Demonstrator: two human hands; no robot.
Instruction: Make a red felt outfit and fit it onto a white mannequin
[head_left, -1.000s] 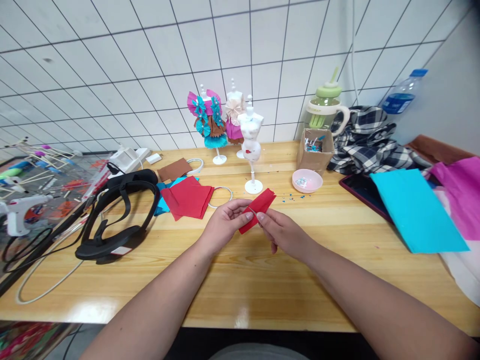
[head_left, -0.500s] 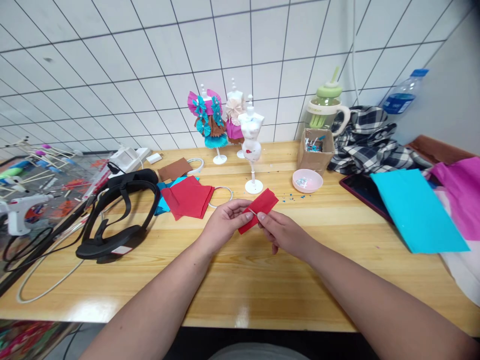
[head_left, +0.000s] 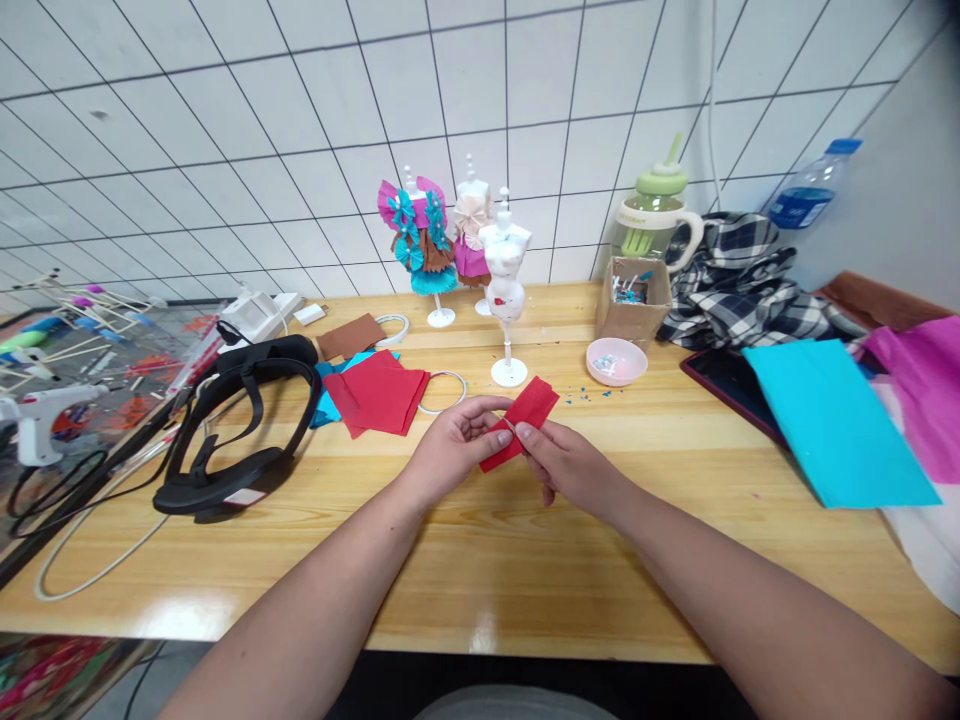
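Note:
A folded strip of red crepe paper (head_left: 535, 402) is held between both hands above the wooden table. My left hand (head_left: 459, 440) pinches it near its middle, thumb on top. From the other side my right hand (head_left: 564, 458) grips the same strip with thumb and fingers. A thin pale strand, perhaps a wire or twist tie, lies across the paper between the two thumbs; its ends are hidden. Beyond the hands stands a bare white mini mannequin (head_left: 506, 265). More red paper sheets (head_left: 382, 395) lie to the left, over blue ones.
Two dressed mannequins, one with blue bows (head_left: 424, 240), stand by the tiled wall. A pink bowl (head_left: 616, 372) and a cardboard box (head_left: 632, 310) are at the back right. Blue paper (head_left: 840, 425) lies at right. A black headset strap (head_left: 232, 490) and glue gun (head_left: 56, 420) are left.
Both hands stay nearly in place on the red paper. The thin strand shows less between the thumbs now. The whole view has shifted very slightly.

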